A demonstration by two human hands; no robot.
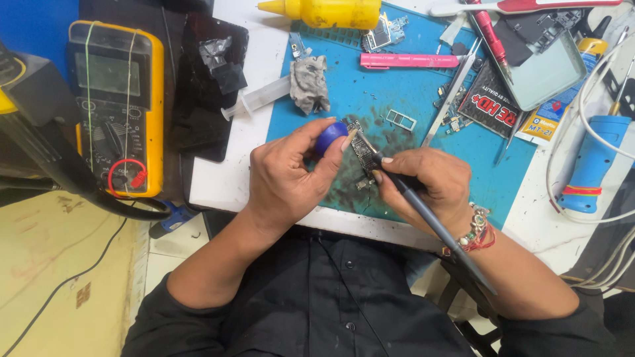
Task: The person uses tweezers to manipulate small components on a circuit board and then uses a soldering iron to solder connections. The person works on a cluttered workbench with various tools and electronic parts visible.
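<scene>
Two hands meet over a blue mat point(423, 99), both busy with one small circuit board point(362, 153). The left hand point(288, 175) has its thumb and forefinger closed on a small round blue object point(330, 137), perhaps a cap or a little pot; the view is too small to say which. That object sits just at the board's upper end, touching or nearly so. The right hand point(426, 182) has its fingers wrapped tight around a slim dark tool point(430, 221), held like a pen, its tip hidden where the fingertips press on the board. The board lies between the two sets of fingertips, above a dark sooty stain on the mat. It looks thin, light and stiff, with tiny exposed parts, so I judge it fragile: best held by its bare edges, not by the populated face, and with gentle pressure, since it would likely crack or shed parts if bent. Beyond the fingers lie a grey rag point(309, 82), a pink pen point(407, 61), a small metal tray frame point(401, 119) and a yellow bottle point(324, 12). Out past the left wrist stands a yellow multimeter point(116, 106); past the right hand rests a blue handle point(592, 165) with white cable.
</scene>
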